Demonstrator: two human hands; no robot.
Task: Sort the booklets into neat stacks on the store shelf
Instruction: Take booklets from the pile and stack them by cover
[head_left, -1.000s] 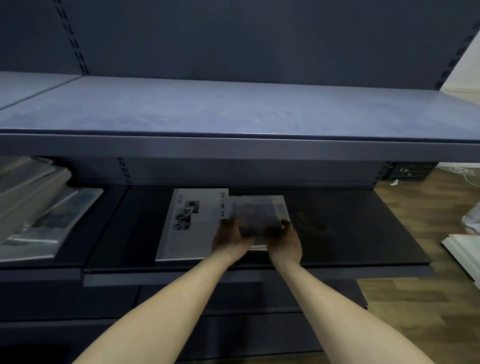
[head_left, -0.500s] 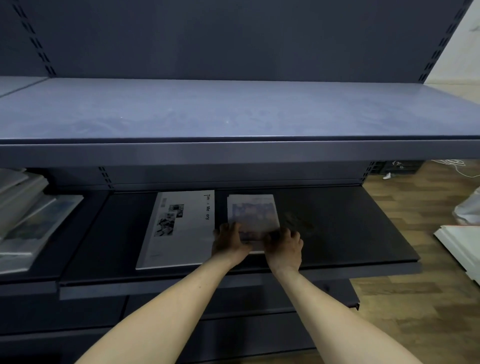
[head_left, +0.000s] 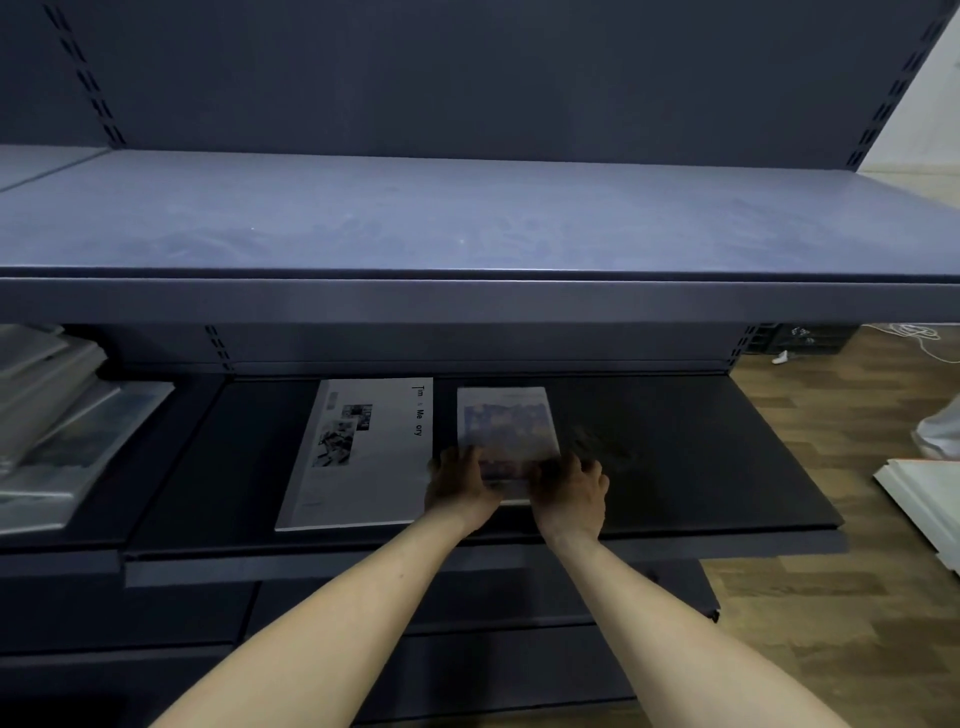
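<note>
Squaring small booklet (head_left: 506, 434) beside large booklet (head_left: 363, 452) on shelf (head_left: 701, 467); left hand (head_left: 460, 486), right hand (head_left: 571, 491) gripping its near corners. Next: release, fetch from loose pile (head_left: 57, 421).

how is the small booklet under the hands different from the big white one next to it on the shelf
The small booklet is narrower and shorter than the big white booklet. Its cover is filled by a blurry bluish picture, while the big one is mostly blank white with small photos and dark lettering. The left hand and right hand rest on the small one's near edge; the big one lies untouched. Both lie flat, side by side and apart, on the dark shelf.
</note>
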